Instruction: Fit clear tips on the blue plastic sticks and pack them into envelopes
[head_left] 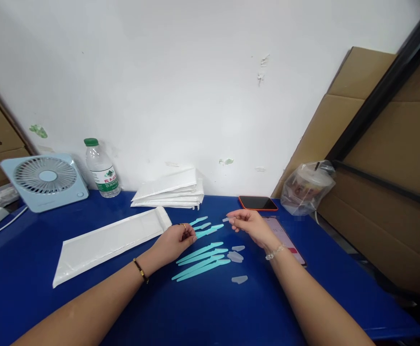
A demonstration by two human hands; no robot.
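My left hand (179, 241) is closed around the handle end of a teal eyebrow razor (209, 231), whose tip points right. A small translucent blade cap (226, 219) is pinched between the fingertips of my right hand (248, 225), a short gap from that razor's tip. Behind my left fingers lie other teal razors (202, 226), partly hidden by the hand. Nearer to me, several more razors (204, 264) rest side by side on the table. Loose translucent caps (239, 279) lie to their right.
The blue table (203, 312) holds a white padded mailer (112, 245) and a mailer stack (170, 190). By the wall stand a fan (46, 180), a water bottle (104, 173) and a bagged cup (307, 185). One phone (258, 203) lies at the back; another (280, 235) sits beneath my right wrist.
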